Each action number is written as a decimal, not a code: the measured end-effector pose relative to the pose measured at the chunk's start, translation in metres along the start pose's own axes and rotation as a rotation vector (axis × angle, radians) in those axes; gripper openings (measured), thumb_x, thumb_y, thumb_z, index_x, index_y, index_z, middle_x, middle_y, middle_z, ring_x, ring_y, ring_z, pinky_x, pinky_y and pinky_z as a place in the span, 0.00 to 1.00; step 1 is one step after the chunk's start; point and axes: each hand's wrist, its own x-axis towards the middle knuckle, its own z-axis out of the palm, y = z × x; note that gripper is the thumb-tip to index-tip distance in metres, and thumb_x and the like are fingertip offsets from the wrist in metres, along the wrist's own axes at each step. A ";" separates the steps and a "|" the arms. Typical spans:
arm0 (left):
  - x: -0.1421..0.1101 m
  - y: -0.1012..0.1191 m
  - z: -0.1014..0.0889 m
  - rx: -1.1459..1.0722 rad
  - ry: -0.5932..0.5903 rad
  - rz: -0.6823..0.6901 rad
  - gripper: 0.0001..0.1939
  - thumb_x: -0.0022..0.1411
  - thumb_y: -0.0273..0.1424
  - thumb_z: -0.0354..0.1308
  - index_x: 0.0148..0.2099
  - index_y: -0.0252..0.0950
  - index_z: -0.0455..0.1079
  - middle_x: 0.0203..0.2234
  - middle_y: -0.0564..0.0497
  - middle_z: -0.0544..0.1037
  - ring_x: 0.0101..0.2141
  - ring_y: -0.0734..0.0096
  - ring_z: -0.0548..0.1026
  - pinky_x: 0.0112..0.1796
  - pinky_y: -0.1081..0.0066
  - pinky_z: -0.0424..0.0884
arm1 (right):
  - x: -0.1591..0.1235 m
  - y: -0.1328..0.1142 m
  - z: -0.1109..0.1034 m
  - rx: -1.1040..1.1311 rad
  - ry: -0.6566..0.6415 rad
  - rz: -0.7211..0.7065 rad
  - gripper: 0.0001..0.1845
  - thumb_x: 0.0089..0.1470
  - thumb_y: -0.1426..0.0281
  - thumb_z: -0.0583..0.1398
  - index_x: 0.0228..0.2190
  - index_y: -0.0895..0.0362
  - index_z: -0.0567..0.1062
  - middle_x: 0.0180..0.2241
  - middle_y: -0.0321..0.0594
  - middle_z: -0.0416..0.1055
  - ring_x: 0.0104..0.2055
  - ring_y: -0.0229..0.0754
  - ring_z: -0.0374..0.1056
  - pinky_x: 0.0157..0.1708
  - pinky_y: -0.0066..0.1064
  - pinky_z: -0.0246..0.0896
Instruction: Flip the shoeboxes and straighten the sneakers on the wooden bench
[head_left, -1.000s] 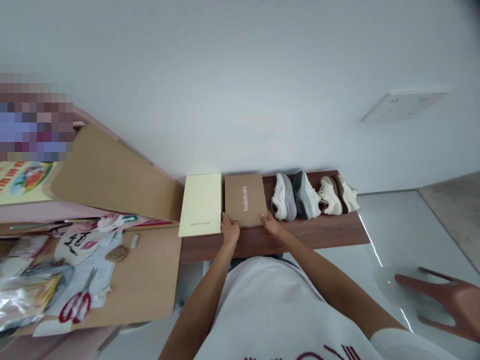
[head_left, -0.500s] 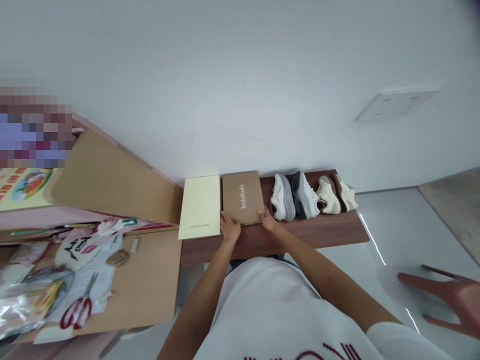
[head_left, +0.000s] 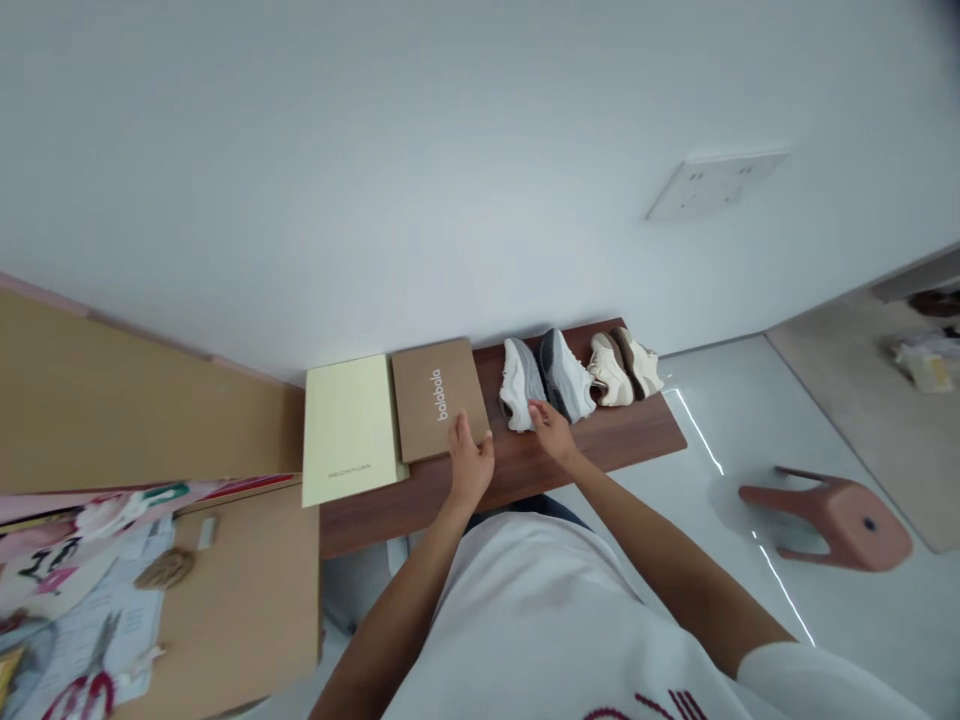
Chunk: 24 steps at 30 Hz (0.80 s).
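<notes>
My left hand (head_left: pixel 471 462) is open, fingers apart, over the front right corner of a brown shoebox (head_left: pixel 427 400) lettered "balabala". Whether it touches the lid I cannot tell. My right hand (head_left: pixel 553 430) has its fingers partly curled at the front of a white and grey sneaker (head_left: pixel 519 385); no grip on the shoe shows. A second white sneaker (head_left: pixel 568 378) with a dark heel stands to its right. Beyond it is a pair of cream and brown shoes (head_left: pixel 611 372). A pale yellow box (head_left: pixel 349 425) lies left of the brown one.
Boxes and shoes rest on a dark wooden bench (head_left: pixel 517 470) along a white wall with a socket plate (head_left: pixel 716 183). At left is a desk (head_left: pixel 240 590) with red-handled scissors (head_left: pixel 82 690) and papers. A pink-brown stool (head_left: pixel 847 515) stands on the floor at right.
Both hands have left the brown shoebox's front corners. My right hand has moved right to the grey-white sneaker, my left toward the box's right corner. The view has swung right.
</notes>
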 end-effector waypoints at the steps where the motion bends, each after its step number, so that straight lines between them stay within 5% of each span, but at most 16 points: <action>1: 0.001 0.007 0.008 -0.007 -0.019 0.017 0.34 0.68 0.34 0.51 0.72 0.33 0.49 0.69 0.38 0.58 0.69 0.56 0.53 0.68 0.56 0.50 | 0.003 0.003 -0.016 -0.019 0.041 0.000 0.30 0.64 0.49 0.50 0.54 0.56 0.74 0.50 0.48 0.77 0.54 0.52 0.71 0.59 0.46 0.62; 6: 0.011 0.026 0.046 -0.101 -0.100 0.059 0.33 0.68 0.33 0.51 0.71 0.31 0.51 0.67 0.35 0.61 0.67 0.56 0.58 0.66 0.58 0.56 | 0.024 0.023 -0.081 -0.098 0.192 0.035 0.26 0.62 0.54 0.54 0.51 0.59 0.76 0.47 0.51 0.79 0.51 0.52 0.73 0.57 0.45 0.64; 10: 0.022 0.029 0.076 -0.122 -0.201 -0.032 0.34 0.66 0.31 0.53 0.71 0.30 0.52 0.65 0.35 0.63 0.66 0.56 0.62 0.64 0.59 0.58 | 0.038 0.044 -0.110 -0.160 0.171 0.094 0.24 0.61 0.59 0.56 0.52 0.60 0.75 0.50 0.53 0.78 0.51 0.53 0.74 0.57 0.47 0.63; 17: 0.039 0.026 0.113 -0.044 -0.241 -0.227 0.35 0.62 0.30 0.58 0.69 0.27 0.56 0.65 0.32 0.64 0.66 0.53 0.62 0.63 0.63 0.60 | 0.055 0.078 -0.126 -0.266 0.000 0.146 0.23 0.57 0.64 0.60 0.52 0.59 0.76 0.53 0.52 0.76 0.55 0.56 0.71 0.57 0.48 0.63; 24: 0.056 0.022 0.118 0.025 -0.277 -0.295 0.24 0.65 0.30 0.55 0.62 0.31 0.66 0.57 0.34 0.74 0.59 0.53 0.72 0.58 0.61 0.64 | 0.068 0.091 -0.131 -0.240 -0.144 0.076 0.21 0.53 0.63 0.61 0.46 0.60 0.78 0.43 0.47 0.79 0.44 0.50 0.74 0.50 0.43 0.67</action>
